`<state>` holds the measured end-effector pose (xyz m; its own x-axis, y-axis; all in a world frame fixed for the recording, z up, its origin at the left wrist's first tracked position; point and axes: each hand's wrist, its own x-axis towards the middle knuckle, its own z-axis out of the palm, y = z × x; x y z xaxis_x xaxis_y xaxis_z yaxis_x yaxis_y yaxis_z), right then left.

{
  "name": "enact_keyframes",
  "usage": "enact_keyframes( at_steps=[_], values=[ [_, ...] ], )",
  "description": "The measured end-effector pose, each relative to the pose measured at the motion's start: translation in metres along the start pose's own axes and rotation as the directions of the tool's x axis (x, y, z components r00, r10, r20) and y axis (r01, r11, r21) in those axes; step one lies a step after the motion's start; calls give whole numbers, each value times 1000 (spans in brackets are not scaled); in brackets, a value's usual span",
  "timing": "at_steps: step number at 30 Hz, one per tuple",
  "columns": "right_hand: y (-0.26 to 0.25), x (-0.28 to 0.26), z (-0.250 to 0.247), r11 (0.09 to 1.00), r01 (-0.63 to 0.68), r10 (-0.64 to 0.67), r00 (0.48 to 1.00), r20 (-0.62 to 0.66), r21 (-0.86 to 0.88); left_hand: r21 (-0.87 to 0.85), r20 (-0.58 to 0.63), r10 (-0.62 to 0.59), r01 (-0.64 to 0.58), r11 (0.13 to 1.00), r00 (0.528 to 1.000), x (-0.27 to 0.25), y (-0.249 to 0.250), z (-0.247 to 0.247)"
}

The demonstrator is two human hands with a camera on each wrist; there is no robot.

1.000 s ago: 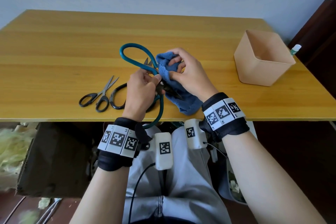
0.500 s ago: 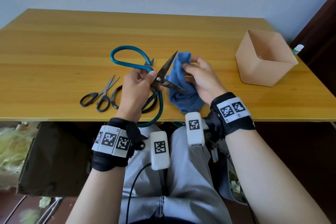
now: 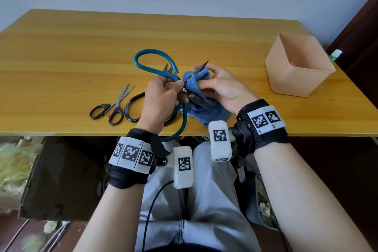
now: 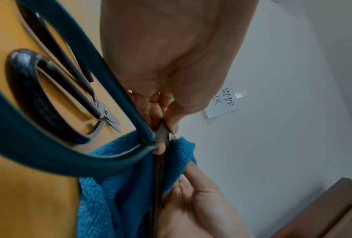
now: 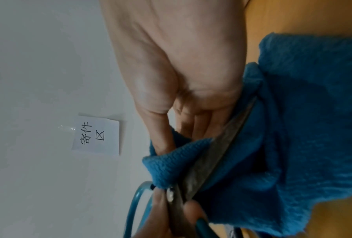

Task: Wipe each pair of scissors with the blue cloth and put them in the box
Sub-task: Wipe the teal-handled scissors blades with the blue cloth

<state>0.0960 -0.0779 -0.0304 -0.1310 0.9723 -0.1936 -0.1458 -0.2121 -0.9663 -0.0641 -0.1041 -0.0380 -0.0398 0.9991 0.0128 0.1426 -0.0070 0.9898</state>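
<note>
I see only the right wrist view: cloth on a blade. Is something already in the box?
Observer: No scissors show in the box; part of its floor is hidden.
Operator: How many pairs wait on the table?
Observer: Two black-handled pairs, a small one and a larger one, lie left of the left hand.
Operator: Are the held blades open?
Observer: Yes, the teal scissors are open; one tip sticks out above the cloth.

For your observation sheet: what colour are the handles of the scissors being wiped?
Teal; the scissors' handles loop above the left hand, clearest in the head view.
</note>
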Motion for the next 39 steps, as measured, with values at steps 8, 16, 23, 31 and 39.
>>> enact_keyframes(
  at_steps=[8, 16, 23, 31, 39],
  values=[
    [4, 4, 2, 978, 27, -5, 994, -107, 206, 64, 10, 51, -52, 997, 999, 3, 9, -3],
    [10, 3, 11, 965, 115, -47, 961, -272, 237, 75, -1, 57, -57, 996, 998, 5, 10, 0],
    [7, 1, 13, 970, 7, 16, 996, -92, 244, 66, 2, 76, -76, 995, 997, 3, 9, -5],
    [9, -1, 10, 976, 35, -14, 995, -99, 214, 6, 15, 38, -38, 999, 999, 1, 7, -4],
    [9, 2, 9, 979, 62, -38, 992, -123, 196, -5, 11, 45, -45, 999, 999, -1, 9, -3]
  ],
)
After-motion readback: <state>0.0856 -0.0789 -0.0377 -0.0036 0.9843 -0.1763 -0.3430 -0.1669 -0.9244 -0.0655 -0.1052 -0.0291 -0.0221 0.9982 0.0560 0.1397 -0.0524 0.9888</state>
